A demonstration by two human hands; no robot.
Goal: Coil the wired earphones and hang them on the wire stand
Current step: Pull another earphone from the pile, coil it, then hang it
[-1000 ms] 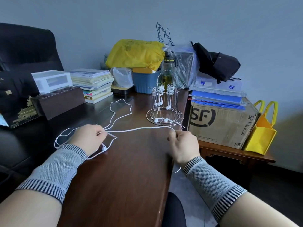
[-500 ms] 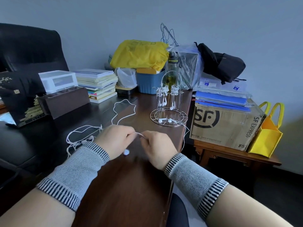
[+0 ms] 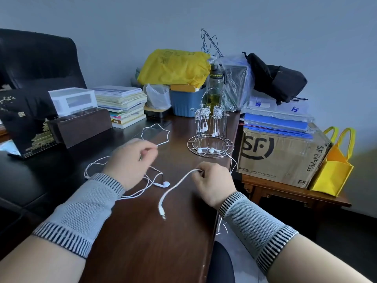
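A white wired earphone cable (image 3: 155, 130) lies in loose loops across the brown desk (image 3: 146, 231). My left hand (image 3: 130, 160) pinches one stretch of it near the desk's middle, with an earbud (image 3: 164, 184) lying just below that hand. My right hand (image 3: 214, 180) pinches the plug end, and the jack plug (image 3: 162, 213) dangles down to the desk in front. Behind my hands stands the metal wire stand (image 3: 210, 127), with two coiled earphone sets hanging from its arms and earbuds on its round base.
Books (image 3: 120, 105), a white drawer box (image 3: 73, 100) and a dark tray (image 3: 79, 127) fill the left back. A blue bin (image 3: 183, 103), yellow bag (image 3: 173, 66) and bottle stand behind the stand. An SF cardboard box (image 3: 281, 156) sits on a side table right.
My hands met over the desk half a second ago and have since parted. The right hand now holds the plug end, which hangs free; the left has moved back and left along the cable.
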